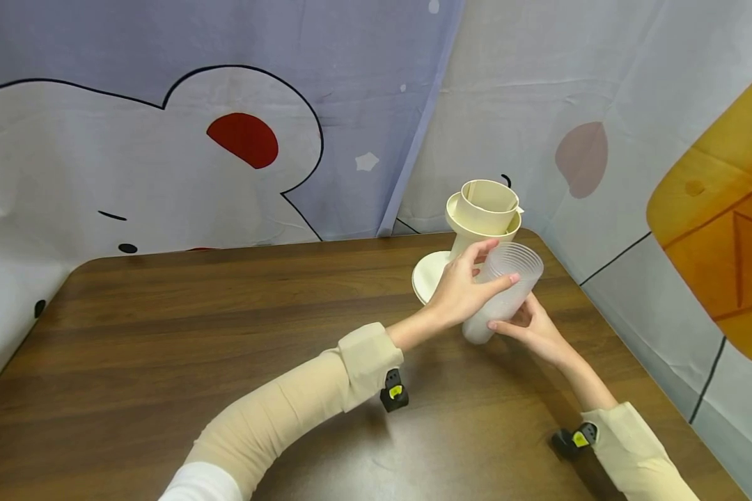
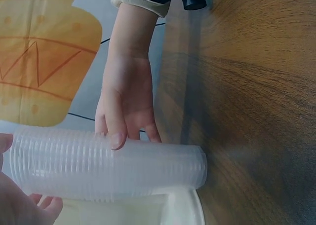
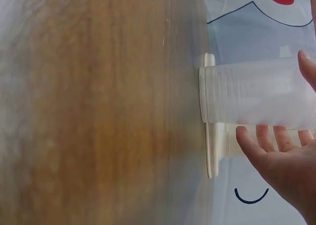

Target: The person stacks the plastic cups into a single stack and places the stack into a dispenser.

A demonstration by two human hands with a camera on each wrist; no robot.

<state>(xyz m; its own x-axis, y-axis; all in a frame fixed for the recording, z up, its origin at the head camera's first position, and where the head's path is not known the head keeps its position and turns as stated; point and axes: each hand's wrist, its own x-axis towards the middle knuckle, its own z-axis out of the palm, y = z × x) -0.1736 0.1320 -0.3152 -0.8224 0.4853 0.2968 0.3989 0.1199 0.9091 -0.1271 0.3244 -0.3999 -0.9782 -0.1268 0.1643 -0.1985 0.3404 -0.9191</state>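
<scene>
A tilted stack of clear plastic cups is between both hands, over the right part of the table. High up near the rims, the left hand grips the stack, its thumb along the near side. Lower down, the right hand holds the same stack from the right, thumb in front and fingers partly hidden behind. Just behind the cups stands a cream plastic stand with a round base and an open ringed top. The stack's ridged rims show in the left wrist view, beside the left hand's fingers.
The brown wooden table has rounded far corners, and the stand is close to the far right one. Printed cloth curtains hang right behind the table and along its right edge. Each wrist carries a small black camera.
</scene>
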